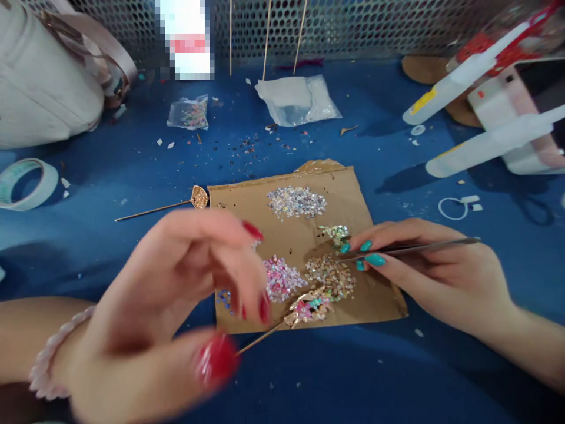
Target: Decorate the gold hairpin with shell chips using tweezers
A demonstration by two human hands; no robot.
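Observation:
My left hand (163,294), with red nails and a bead bracelet, is raised over the left part of a cardboard sheet (247,206). Its thumb and fingers are apart, with nothing seen gripped between them. Behind the thumb runs the stick of a gold hairpin (309,307), whose head carries pink flowers and small coloured stones. My right hand (441,271), with teal nails, pinches metal tweezers (424,245). The tweezers' tip is over the tan rhinestones (331,275). Close by lie pale green rhinestones (338,234) and pink ones (282,280).
Silvery rhinestones (296,202) and blue ones (224,299) also lie on the cardboard. Around it are another gold hairpin (199,198), a tape roll (29,184), plastic packets (300,100), white glue bottles (489,144) and a pale bag (44,76). A perforated metal panel (366,29) stands behind.

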